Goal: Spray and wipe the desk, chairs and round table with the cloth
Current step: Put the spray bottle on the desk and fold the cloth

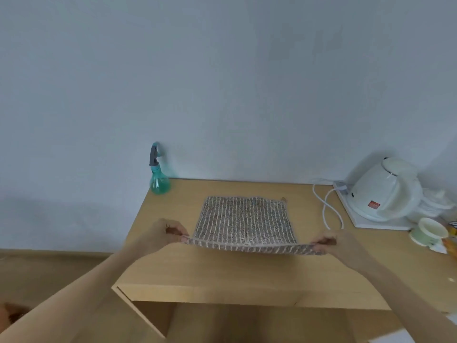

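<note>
Soft, even, slightly dim daylight, cool grey cast on the wall (pixel 222 70). No hard shadows; faint shade under the cloth's (pixel 243 220) lifted near edge and beneath the surface (pixel 222 268) overhang. Mild glare on the white kettle (pixel 380 191). Whole frame soft, compression smear. Both hands (pixel 160 233) (pixel 338 243) blurred. Wide-angle bend: surface edges bow, forearms stretch at lower corners. Right-edge clutter smeared, unreadable.

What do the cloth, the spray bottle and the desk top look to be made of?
Cloth: woven or terry-like fabric, matte, grey-brown with pale ribs, sagging between the left hand and right hand. Spray bottle: translucent teal plastic, likely, with an opaque grey trigger. Desk: light wood-look board, smooth satin; laminate or veneer, cannot tell which.
</note>
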Demonstrator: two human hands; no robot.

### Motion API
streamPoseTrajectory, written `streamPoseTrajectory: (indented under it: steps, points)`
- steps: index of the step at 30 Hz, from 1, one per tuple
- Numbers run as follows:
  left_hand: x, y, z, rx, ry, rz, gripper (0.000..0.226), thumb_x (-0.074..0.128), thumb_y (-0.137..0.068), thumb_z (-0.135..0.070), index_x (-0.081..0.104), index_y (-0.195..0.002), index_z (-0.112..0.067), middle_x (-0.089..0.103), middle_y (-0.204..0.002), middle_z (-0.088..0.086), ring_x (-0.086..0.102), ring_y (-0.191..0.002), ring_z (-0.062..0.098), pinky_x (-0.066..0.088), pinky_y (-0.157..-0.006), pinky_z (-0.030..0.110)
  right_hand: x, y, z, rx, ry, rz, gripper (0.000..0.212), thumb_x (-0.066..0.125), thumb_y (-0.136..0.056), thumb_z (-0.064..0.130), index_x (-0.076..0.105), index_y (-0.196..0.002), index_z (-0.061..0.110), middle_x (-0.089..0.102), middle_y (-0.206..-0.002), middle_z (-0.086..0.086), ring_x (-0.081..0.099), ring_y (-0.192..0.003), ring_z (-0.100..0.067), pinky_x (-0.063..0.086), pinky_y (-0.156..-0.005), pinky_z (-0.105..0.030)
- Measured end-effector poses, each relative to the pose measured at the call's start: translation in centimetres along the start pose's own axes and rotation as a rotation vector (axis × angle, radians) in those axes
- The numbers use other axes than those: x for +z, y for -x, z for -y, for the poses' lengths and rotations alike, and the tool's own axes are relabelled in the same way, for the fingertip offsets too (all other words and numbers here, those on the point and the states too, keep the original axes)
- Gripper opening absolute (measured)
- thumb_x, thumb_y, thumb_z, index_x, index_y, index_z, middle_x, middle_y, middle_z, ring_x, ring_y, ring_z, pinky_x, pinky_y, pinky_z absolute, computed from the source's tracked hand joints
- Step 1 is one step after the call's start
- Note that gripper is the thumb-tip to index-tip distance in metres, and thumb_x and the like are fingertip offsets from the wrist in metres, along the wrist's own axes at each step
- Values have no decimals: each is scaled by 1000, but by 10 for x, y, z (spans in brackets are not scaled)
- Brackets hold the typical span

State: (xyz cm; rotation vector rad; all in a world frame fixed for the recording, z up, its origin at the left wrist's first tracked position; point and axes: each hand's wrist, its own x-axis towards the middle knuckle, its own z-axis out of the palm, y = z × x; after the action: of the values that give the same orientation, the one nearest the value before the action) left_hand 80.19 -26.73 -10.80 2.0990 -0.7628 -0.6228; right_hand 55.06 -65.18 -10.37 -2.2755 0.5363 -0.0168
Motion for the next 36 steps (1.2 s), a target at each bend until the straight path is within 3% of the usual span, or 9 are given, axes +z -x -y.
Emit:
streamPoseTrajectory:
  steps: [4,7,11,14,19,22,24,31,36]
  points:
    - [14,13,19,-72,-102,196,14,75,-81,-12,70,-80,-25,74,-78,-12,68,-78,-2,46,-73,6,24,8,-21,64,30,158,20,78,-73,1,73,-72,20,71,-66,2,62,-60,-6,45,-61,-15]
    - [22,9,21,-66,-140,250,13,74,-82,-13,70,-83,-25,75,-88,-6,69,-85,3,47,-79,9,32,2,-31,80,62,202,18,78,-74,3,72,-76,20,70,-63,5,60,-56,-1,43,-59,-13]
    - [15,-16,21,-66,-100,154,11,76,-80,-12,72,-81,-23,75,-82,-1,70,-80,9,53,-79,22,29,-14,-38,106,20,160,17,77,-74,0,70,-75,16,70,-65,0,64,-60,-12,47,-60,-19]
    - [7,-39,15,-62,-20,22,15,74,-80,-5,71,-78,-19,73,-76,-2,67,-73,10,51,-72,18,19,-35,-36,98,-29,59,15,76,-77,6,70,-76,20,70,-70,1,63,-67,-13,46,-64,-21]
    - [0,-85,11,-58,52,-134,15,71,-82,-2,70,-78,-17,70,-67,-9,61,-67,5,48,-69,21,4,-84,-25,54,-128,-69,13,70,-82,2,69,-83,14,69,-80,-1,59,-74,-10,41,-64,-10]
    - [-1,-109,7,-73,74,-204,15,69,-83,-2,69,-79,-17,70,-67,-10,61,-66,5,49,-68,23,-1,-116,-24,78,-139,-79,13,70,-84,9,69,-87,22,69,-83,7,61,-80,-4,40,-67,-16]
    - [0,-124,8,-94,87,-239,15,69,-84,-3,68,-79,-17,68,-71,-7,60,-69,9,49,-67,23,-4,-136,-26,105,-202,-85,13,69,-84,7,68,-86,20,70,-83,5,64,-81,-9,42,-69,-18]
    - [7,-181,29,-167,11,-230,20,65,-87,-3,64,-77,-20,66,-73,-3,59,-67,13,47,-55,21,-10,-204,-36,178,-155,-164,11,77,-78,14,72,-81,5,61,-67,2,52,-65,-7,35,-53,-13]
    - [12,-214,50,-234,-67,-186,7,66,-87,-6,67,-83,-11,68,-77,0,61,-70,15,47,-56,22,4,-231,-51,248,-142,-153,1,71,-82,7,71,-83,7,63,-71,2,56,-68,-8,42,-60,-11]
